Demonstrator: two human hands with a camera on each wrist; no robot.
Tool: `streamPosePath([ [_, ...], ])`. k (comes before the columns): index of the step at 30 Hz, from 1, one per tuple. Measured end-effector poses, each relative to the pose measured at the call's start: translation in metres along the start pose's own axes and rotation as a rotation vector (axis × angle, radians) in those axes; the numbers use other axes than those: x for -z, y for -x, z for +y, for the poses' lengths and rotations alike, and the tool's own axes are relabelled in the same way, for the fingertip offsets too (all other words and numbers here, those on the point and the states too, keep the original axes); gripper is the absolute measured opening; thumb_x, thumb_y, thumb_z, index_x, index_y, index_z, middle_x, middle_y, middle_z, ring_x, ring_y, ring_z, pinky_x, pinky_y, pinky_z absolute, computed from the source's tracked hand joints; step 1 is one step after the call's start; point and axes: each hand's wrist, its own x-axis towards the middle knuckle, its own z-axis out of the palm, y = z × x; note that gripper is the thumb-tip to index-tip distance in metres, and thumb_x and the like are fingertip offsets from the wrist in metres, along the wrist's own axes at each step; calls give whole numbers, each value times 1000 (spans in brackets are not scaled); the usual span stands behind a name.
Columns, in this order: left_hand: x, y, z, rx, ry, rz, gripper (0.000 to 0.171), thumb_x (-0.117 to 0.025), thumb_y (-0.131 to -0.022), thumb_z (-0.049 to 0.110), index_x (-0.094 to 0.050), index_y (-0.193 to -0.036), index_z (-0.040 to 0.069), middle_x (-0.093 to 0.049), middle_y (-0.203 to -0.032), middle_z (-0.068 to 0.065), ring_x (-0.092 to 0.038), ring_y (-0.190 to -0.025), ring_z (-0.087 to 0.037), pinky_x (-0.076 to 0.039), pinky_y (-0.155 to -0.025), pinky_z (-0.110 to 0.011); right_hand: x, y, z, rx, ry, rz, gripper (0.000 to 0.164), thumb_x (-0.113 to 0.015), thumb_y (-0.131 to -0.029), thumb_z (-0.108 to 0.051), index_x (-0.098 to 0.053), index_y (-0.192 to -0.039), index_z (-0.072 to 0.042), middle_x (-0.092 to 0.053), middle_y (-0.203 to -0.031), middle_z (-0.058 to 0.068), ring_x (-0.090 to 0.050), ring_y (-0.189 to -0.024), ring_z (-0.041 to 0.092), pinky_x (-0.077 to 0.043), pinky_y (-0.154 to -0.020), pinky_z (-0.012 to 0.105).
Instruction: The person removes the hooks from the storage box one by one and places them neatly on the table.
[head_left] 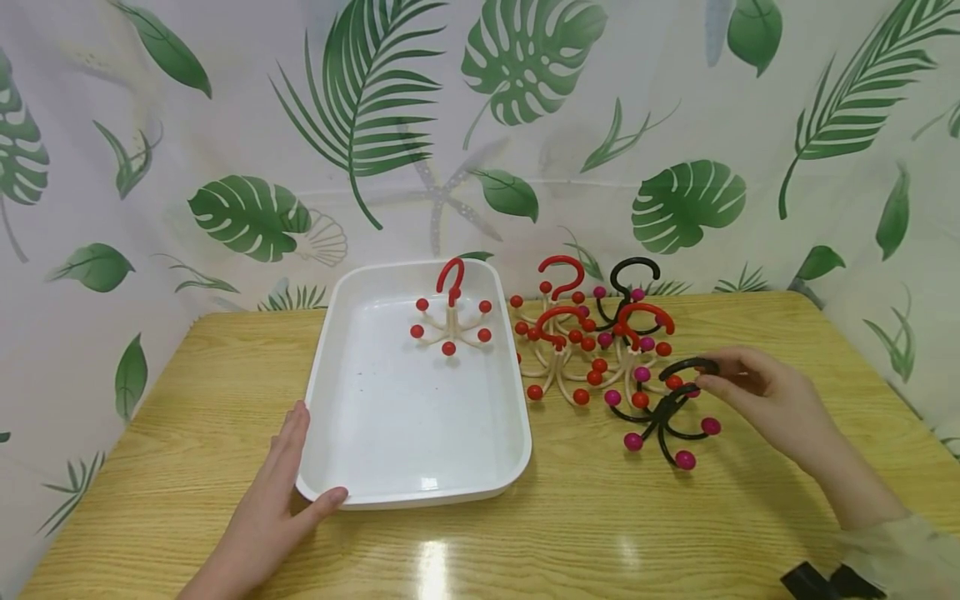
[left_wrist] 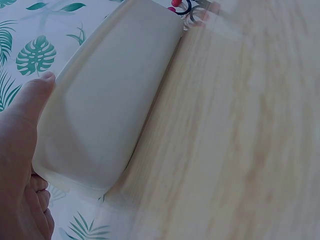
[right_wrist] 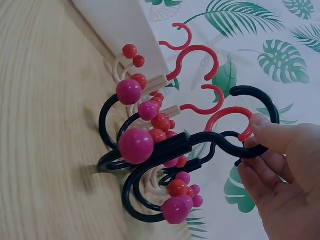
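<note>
My right hand (head_left: pixel 776 404) pinches the curved top hook of a black multi-arm hook hanger (head_left: pixel 663 412) between thumb and fingers. Pink balls (right_wrist: pixel 136 146) tip its curled arms, which hang close over the table. At the front left corner of a white tray (head_left: pixel 416 502) is my left hand (head_left: pixel 273 500), its thumb on the front rim and its fingers along the left side. Inside that tray, toward the back right, a beige hanger (head_left: pixel 452 321) with a red hook and red balls stands upright.
Right of the tray, several beige hangers with red hooks (head_left: pixel 558 354) cluster together. Another black hanger (head_left: pixel 622 304) stands at the back among them. A leaf-patterned cloth (head_left: pixel 585 167) rises behind the wooden table (head_left: pixel 600 542).
</note>
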Motion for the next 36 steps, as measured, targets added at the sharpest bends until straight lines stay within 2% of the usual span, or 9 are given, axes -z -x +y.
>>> streamPosePath([
  [4, -1, 0, 0, -3, 4, 2, 97, -66, -90, 36, 4, -154, 18, 4, -160, -1, -2, -144, -31, -8, -113, -59, 4, -1, -6, 7, -2, -2, 31, -65, -92, -20, -63, -120, -8, -64, -103, -16, -60, -87, -9, -47, -71, 8],
  [11, -1, 0, 0, -2, 8, -2, 96, -66, -90, 37, 4, -154, 18, 4, -160, -1, -1, -145, -30, -8, -112, -59, 10, -3, -22, 29, -28, 42, 32, -67, -90, -15, -61, -121, -8, -62, -108, -15, -57, -95, -9, -45, -78, 5],
  [17, -1, -1, 1, -1, 12, -4, 96, -66, -90, 37, 4, -154, 18, 3, -160, -1, -2, -144, -30, -9, -112, -59, 5, -9, -49, 135, -126, 92, 33, -69, -86, 0, -63, -118, -3, -64, -111, -7, -57, -103, -2, -43, -87, 7],
  [25, 0, 1, 2, -7, 6, 2, 96, -66, -90, 36, 3, -154, 17, 4, -160, -1, -1, -145, -30, -9, -112, -59, -21, -32, -84, 291, -234, 14, 32, -67, -84, 8, -62, -115, 3, -64, -109, -5, -61, -101, 2, -48, -86, 13],
  [29, 0, 0, 2, -8, 2, 1, 96, -66, -90, 36, 2, -154, 17, 3, -160, -1, -2, -145, -30, -9, -113, -57, -37, -46, -99, 312, -242, -20, 30, -68, -85, 3, -62, -114, 1, -64, -111, 6, -61, -100, 2, -48, -86, 14],
  [32, -1, 1, 2, -9, 3, 5, 96, -66, -90, 36, 2, -154, 17, 3, -160, -1, -2, -145, -30, -8, -113, -57, -48, -57, -108, 344, -239, -25, 30, -69, -84, 3, -63, -113, 1, -65, -109, 13, -62, -98, 9, -50, -86, 17],
  [36, -1, 1, 1, -14, 2, 8, 96, -66, -90, 35, 2, -154, 17, 3, -160, -2, -2, -145, -30, -8, -114, -56, -62, -69, -117, 350, -254, -43, 32, -70, -84, 0, -62, -115, 0, -65, -112, 12, -63, -101, 21, -52, -88, 26],
])
